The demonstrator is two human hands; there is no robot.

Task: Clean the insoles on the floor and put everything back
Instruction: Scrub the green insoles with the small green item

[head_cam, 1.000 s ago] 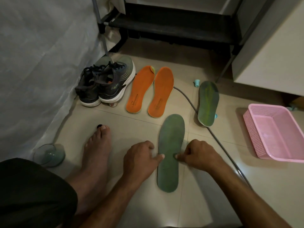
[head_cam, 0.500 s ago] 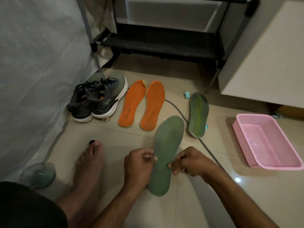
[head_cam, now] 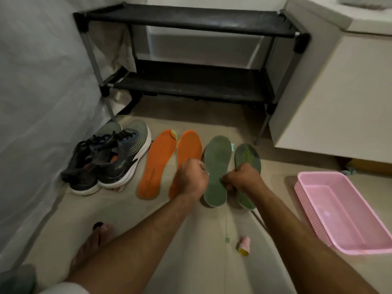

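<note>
A green insole (head_cam: 216,166) is held between both hands, its toe pointing away from me. My left hand (head_cam: 191,179) pinches its left edge and my right hand (head_cam: 241,177) pinches its right edge. A second green insole (head_cam: 247,155) lies just to the right, partly hidden behind my right hand. Two orange insoles (head_cam: 157,164) lie side by side to the left; the right one is partly covered by my left hand. A pair of dark grey sneakers (head_cam: 110,160) stands further left.
A black two-tier shoe rack (head_cam: 191,85) stands against the back wall. A pink plastic basket (head_cam: 343,211) sits on the floor at right. A small pink and yellow object (head_cam: 244,246) lies near my right forearm. My bare foot (head_cam: 93,245) rests at lower left, a white cabinet (head_cam: 339,92) at right.
Both hands lifted the green insole off the floor and carried it away from me, to between the orange pair and the other green insole. The camera tilted up, showing more of the rack.
</note>
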